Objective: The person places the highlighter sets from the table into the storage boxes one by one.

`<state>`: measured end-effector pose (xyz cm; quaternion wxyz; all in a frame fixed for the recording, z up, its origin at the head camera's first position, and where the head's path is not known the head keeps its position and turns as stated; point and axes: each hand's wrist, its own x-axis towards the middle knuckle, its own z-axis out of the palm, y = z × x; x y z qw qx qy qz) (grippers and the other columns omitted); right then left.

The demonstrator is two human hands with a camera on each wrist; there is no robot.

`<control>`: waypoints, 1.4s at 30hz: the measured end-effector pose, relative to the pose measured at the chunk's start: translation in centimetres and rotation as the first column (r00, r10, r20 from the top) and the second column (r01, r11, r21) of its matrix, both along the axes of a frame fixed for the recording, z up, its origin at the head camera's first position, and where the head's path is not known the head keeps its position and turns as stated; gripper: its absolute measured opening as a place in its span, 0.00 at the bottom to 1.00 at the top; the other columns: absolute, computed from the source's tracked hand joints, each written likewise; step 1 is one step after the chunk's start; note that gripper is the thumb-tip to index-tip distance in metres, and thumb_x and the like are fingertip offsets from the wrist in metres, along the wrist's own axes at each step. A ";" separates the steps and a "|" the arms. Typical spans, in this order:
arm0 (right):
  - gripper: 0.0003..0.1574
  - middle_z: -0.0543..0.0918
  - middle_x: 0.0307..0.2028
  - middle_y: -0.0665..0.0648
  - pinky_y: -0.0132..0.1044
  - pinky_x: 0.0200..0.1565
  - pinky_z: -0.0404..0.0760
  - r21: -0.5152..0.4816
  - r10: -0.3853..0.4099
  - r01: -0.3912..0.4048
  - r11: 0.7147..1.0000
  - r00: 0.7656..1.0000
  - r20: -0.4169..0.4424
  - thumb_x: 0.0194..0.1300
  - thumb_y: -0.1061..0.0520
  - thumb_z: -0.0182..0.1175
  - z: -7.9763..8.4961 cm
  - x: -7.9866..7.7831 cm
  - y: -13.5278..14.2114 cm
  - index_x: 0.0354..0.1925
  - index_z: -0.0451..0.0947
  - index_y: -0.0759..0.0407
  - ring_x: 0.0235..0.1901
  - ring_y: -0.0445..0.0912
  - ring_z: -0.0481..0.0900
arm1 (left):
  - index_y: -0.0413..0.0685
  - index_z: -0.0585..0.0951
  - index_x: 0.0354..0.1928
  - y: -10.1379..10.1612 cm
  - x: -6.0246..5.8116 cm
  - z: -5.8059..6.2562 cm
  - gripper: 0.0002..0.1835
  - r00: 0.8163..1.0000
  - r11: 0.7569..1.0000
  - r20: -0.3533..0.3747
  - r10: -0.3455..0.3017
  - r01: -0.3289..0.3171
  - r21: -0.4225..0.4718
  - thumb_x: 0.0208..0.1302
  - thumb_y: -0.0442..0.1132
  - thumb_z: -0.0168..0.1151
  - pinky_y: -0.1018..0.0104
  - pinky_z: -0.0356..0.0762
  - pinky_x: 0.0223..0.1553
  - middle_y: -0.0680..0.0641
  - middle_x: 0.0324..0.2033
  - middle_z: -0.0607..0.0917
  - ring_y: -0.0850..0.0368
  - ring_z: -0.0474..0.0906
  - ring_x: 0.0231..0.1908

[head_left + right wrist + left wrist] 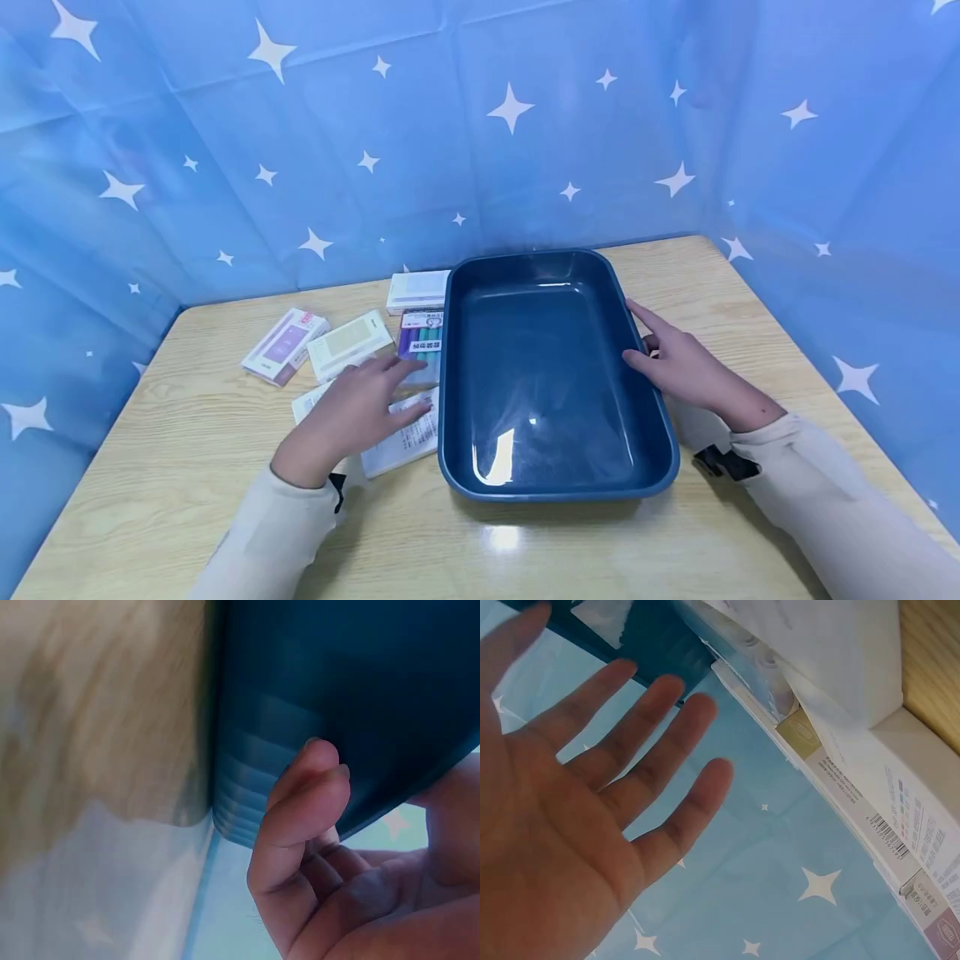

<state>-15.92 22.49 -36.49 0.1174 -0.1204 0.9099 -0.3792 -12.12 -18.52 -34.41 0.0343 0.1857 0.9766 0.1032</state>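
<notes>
From afar I'm seeing the right hand [678, 367] gripping the blue tray [555, 358], which is lying left of its fingers, long axis running forward; the left hand [352, 412], fingers apart and empty, is hovering nearer the small boxes [348, 335].

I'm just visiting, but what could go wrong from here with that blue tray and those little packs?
The right grip holds the blue tray on one side only, so lifting it that way might tilt it. The purple-and-green pack lies close by the tray's left wall; sliding the tray left could shove it. The left grip is among crowded packs, so picking one might nudge others.
</notes>
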 end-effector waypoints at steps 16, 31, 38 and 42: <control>0.49 0.67 0.14 0.51 0.42 0.17 0.72 -0.060 -0.026 0.030 0.998 0.997 0.070 0.76 0.55 0.49 -0.8 1.0 0.6 0.80 0.31 0.43 0.10 0.46 0.66 | 0.59 0.75 0.66 1.1 1.0 -1.2 0.45 0.989 0.997 0.144 0.022 -0.011 -0.075 0.44 0.59 0.80 0.41 0.74 0.59 0.45 0.62 0.81 0.46 0.80 0.57; 0.49 0.65 0.15 0.51 0.40 0.18 0.69 -0.118 -0.026 0.036 0.992 0.995 0.091 0.77 0.52 0.50 -1.0 0.3 0.5 0.80 0.30 0.42 0.11 0.45 0.63 | 0.62 0.74 0.67 1.6 1.0 -1.8 0.49 0.986 0.991 0.162 0.028 -0.006 -0.135 0.39 0.59 0.83 0.38 0.74 0.57 0.45 0.61 0.80 0.45 0.79 0.57; 0.50 0.84 0.33 0.63 0.40 0.23 0.80 -0.187 -0.023 0.054 0.981 0.986 0.164 0.78 0.51 0.50 -1.3 -0.2 0.6 0.80 0.28 0.38 0.23 0.47 0.82 | 0.64 0.74 0.67 1.4 0.9 -1.9 0.49 0.987 0.990 0.154 0.035 -0.013 -0.142 0.38 0.58 0.84 0.41 0.75 0.55 0.46 0.59 0.81 0.47 0.80 0.55; 0.51 0.85 0.46 0.68 0.43 0.26 0.82 -0.239 -0.017 0.066 0.969 0.979 0.204 0.78 0.49 0.51 -1.4 -0.6 0.9 0.80 0.28 0.36 0.28 0.49 0.84 | 0.64 0.74 0.67 1.3 0.8 -1.9 0.48 0.988 0.991 0.152 0.034 -0.014 -0.136 0.38 0.58 0.84 0.42 0.75 0.55 0.46 0.58 0.81 0.47 0.79 0.54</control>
